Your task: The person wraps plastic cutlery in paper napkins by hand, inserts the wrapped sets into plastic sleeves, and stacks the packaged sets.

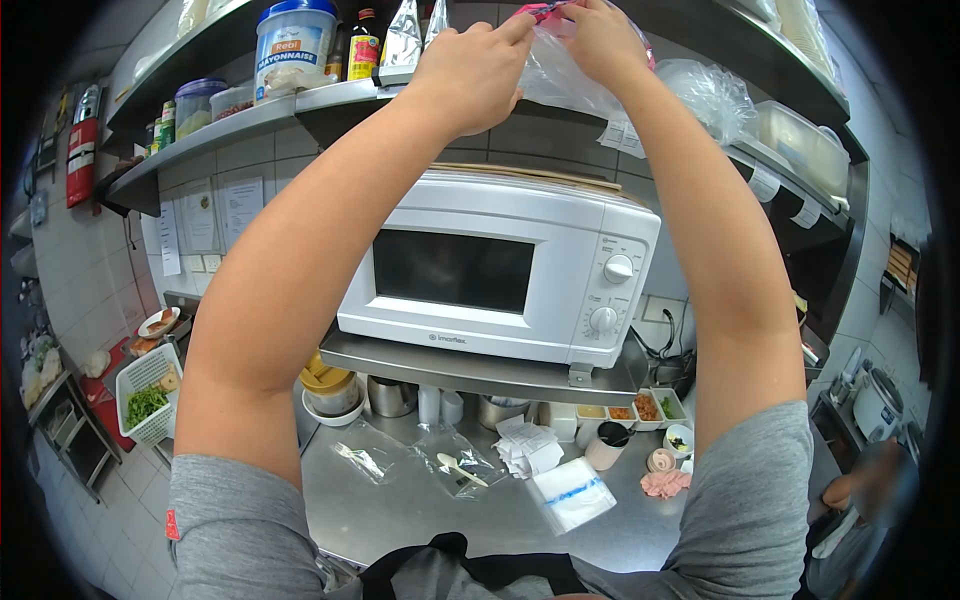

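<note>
Both of my arms reach up to the shelf above the white microwave. My left hand (474, 75) is at the shelf's front edge, its fingers pinched on the pink edge of a clear plastic bag (560, 70). Close beside it, my right hand (603, 42) has its fingers closed on the same pink part near the top of the view. The bag hangs between and below the hands, in front of the shelf. The microwave (490, 270) sits on a metal shelf under them, its door shut.
On the upper shelf (230, 117) stand a mayonnaise tub (293, 50), a bottle (364, 48) and a plastic container (800, 145). The steel counter (400, 515) below holds plastic packets, papers (528, 447), a cup (606, 447) and small food trays (647, 408). Another person (860, 520) is at the lower right.
</note>
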Demonstrator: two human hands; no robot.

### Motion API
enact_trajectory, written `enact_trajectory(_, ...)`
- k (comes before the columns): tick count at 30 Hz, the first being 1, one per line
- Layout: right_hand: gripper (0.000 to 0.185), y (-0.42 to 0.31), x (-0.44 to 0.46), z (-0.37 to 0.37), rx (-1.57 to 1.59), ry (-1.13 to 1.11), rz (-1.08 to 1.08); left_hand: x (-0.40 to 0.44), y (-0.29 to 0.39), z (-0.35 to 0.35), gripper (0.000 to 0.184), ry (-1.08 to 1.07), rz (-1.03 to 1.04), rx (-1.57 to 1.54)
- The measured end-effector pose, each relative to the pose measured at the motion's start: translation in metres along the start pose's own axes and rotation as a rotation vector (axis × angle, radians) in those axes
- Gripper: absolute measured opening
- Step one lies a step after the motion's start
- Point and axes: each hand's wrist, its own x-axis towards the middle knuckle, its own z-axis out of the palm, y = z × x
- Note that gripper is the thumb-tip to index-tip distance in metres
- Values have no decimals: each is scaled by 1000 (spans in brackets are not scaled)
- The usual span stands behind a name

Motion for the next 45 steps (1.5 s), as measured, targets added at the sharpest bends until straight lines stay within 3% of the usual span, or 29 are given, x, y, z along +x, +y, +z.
enact_trajectory(3, 26, -13, 7, -15, 61, -195, 198, -1, -1, 0, 49, 12, 8, 5)
enact_trajectory(6, 22, -8, 6, -2, 148, -129, 228, -2, -3, 1, 50, -4, 11, 7)
enact_trajectory(9, 17, 0, -1, 10, 137, -9, 58, -2, -6, 6, 49, 89, 82, 20)
enact_trajectory(12, 14, -8, 6, -12, 180, -170, 168, -1, -3, -2, 48, 15, 27, 34)
enact_trajectory(15, 14, 1, 2, -2, 195, -42, 59, -1, -4, -2, 46, 29, 17, 24)
enact_trajectory(18, 12, 1, 0, -2, 250, 6, 100, -2, -5, -2, 47, 14, 15, 7)
enact_trajectory(27, 7, -1, -5, -8, 299, 86, -37, -4, -5, 1, 50, 22, 9, 17)
enact_trajectory(33, 6, -8, -4, -2, 44, 69, -8, -7, -3, 1, 51, 35, 4, 12)
enact_trajectory(36, 11, -11, 2, -9, 188, -106, 93, -5, -3, 8, 50, 62, 37, -13)
enact_trajectory(39, 14, -4, -7, -1, 495, 124, 323, -1, 1, 6, 57, -183, -52, 2)
enact_trajectory(42, 16, 4, -14, -3, 603, 171, 391, -1, 1, 14, 56, -216, -70, -20)
enact_trajectory(45, 18, -5, -23, -18, 750, 533, 176, 1, 5, 12, 55, -290, -147, -90)
